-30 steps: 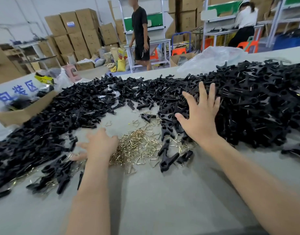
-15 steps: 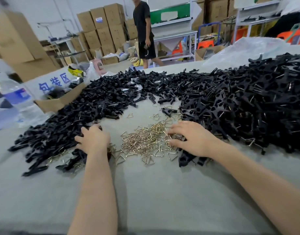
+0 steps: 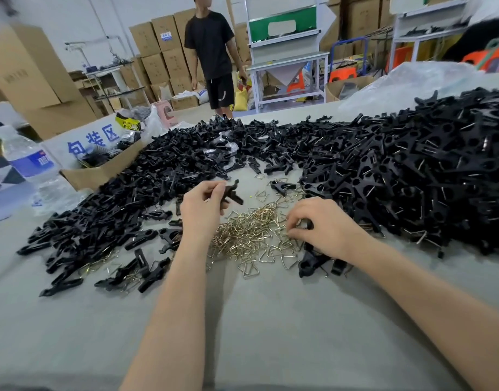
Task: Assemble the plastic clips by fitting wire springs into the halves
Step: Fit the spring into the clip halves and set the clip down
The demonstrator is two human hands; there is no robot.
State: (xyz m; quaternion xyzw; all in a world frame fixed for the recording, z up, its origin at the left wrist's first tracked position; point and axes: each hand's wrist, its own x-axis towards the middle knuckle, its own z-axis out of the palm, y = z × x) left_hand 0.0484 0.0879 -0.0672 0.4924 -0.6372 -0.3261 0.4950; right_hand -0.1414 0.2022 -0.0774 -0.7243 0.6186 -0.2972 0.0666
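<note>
My left hand (image 3: 202, 206) is raised over the table and pinches black plastic clip halves (image 3: 232, 191) that stick out to its right. My right hand (image 3: 320, 225) is lowered onto the pile of gold wire springs (image 3: 249, 234), its fingers curled and pinching at a spring with a small black part (image 3: 308, 223) showing by the thumb. A big heap of black clip halves (image 3: 412, 176) fills the right side, and another heap (image 3: 124, 198) spreads across the left.
A grey table (image 3: 256, 320) carries everything. At the left stand a water bottle (image 3: 28, 162) and an open cardboard box (image 3: 101, 167). A clear plastic bag (image 3: 412, 83) lies at the back right. A person in black (image 3: 214, 57) stands beyond the table among stacked cartons.
My left hand has lifted off the left heap holding clip halves. My right hand has stayed on the springs and curled its fingers to pinch one. The camera has tilted slightly.
</note>
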